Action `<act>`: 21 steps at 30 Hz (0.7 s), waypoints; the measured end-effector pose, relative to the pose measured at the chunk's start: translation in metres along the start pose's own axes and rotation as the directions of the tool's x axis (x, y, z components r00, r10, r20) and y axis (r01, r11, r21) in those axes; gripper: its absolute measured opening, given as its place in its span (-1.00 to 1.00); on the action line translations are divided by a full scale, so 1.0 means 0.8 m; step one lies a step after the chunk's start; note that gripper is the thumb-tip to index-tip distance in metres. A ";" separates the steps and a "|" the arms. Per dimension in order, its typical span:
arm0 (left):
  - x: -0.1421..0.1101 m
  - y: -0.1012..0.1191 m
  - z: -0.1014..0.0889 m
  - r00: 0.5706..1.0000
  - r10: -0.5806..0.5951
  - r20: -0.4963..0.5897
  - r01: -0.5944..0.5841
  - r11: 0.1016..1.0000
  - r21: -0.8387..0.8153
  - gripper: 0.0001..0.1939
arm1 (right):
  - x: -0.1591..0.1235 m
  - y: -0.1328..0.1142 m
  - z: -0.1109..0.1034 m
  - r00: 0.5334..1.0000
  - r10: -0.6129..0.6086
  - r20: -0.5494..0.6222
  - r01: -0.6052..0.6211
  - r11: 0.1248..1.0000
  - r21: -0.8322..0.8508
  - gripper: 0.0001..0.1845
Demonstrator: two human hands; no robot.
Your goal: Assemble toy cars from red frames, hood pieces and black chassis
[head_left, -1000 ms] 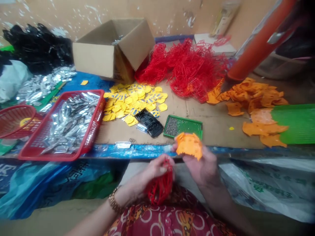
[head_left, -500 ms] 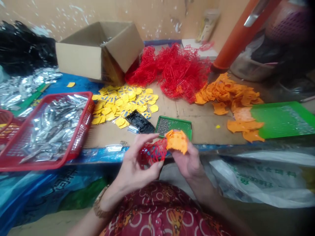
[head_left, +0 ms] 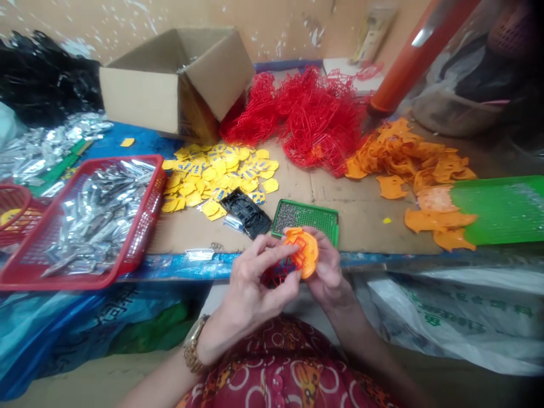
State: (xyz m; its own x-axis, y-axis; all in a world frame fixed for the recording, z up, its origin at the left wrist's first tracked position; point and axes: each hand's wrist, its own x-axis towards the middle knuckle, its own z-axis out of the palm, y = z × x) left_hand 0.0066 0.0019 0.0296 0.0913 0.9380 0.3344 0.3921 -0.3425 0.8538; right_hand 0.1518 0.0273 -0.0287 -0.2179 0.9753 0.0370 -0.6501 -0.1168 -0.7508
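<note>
In front of my body, my right hand [head_left: 328, 271] grips an orange plastic part [head_left: 311, 255] by its right side. My left hand [head_left: 261, 280] is closed on thin red plastic lattice pieces [head_left: 278, 273], and its index finger presses one of them against the face of the orange part. How far the red piece sits into the orange one I cannot tell. Just beyond my hands lies a small green tray [head_left: 327, 221] with tiny metal bits. Beside it rests a black molded plastic part [head_left: 246, 212].
A tangled red lattice pile [head_left: 314, 124] and an orange parts pile [head_left: 408, 150] lie behind. Yellow pieces [head_left: 216, 170], a cardboard box [head_left: 140, 99] and a red basket [head_left: 159, 170] of silvery packets stand left. A green tray [head_left: 505, 209] and a slanting orange pole [head_left: 420, 56] are right.
My left hand has moved right, bringing a red lattice piece onto the orange part. The orange part has turned in my right hand.
</note>
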 end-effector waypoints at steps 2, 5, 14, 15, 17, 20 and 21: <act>-0.001 0.001 -0.001 1.000 -0.003 0.014 0.003 1.000 0.008 -0.65 | 0.001 0.000 -0.001 1.000 0.011 0.020 -0.011 1.000 -0.005 -0.47; -0.002 0.002 -0.001 1.000 0.014 0.022 -0.015 1.000 0.024 -0.63 | 0.001 0.000 -0.001 0.998 0.034 0.045 -0.034 0.999 -0.003 -0.47; -0.005 0.001 -0.002 0.999 0.003 0.045 -0.004 1.000 0.025 -0.61 | 0.000 -0.001 0.003 0.998 0.035 0.060 -0.038 0.998 0.053 -0.49; -0.005 0.001 -0.002 0.999 0.004 0.048 -0.005 1.000 0.023 -0.60 | 0.000 0.000 0.003 0.997 0.034 0.063 -0.038 0.998 0.058 -0.49; -0.005 0.002 -0.002 0.998 0.006 0.058 -0.008 1.000 0.020 -0.61 | 0.000 0.000 0.004 0.997 0.034 0.063 -0.038 0.997 0.062 -0.50; -0.003 0.003 -0.001 0.998 -0.004 0.060 0.003 1.000 0.021 -0.63 | -0.001 0.001 0.004 0.998 0.049 0.046 -0.051 0.997 0.050 -0.49; -0.003 0.004 -0.001 0.998 -0.008 0.058 0.006 1.000 0.024 -0.64 | -0.001 0.001 0.004 0.998 0.055 0.037 -0.056 0.997 0.045 -0.49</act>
State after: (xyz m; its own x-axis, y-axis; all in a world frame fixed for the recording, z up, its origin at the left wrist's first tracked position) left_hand 0.0066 -0.0014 0.0316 0.1411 0.9421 0.3042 0.4150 -0.3353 0.8458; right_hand 0.1489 0.0258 -0.0273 -0.2801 0.9598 0.0203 -0.6689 -0.1800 -0.7212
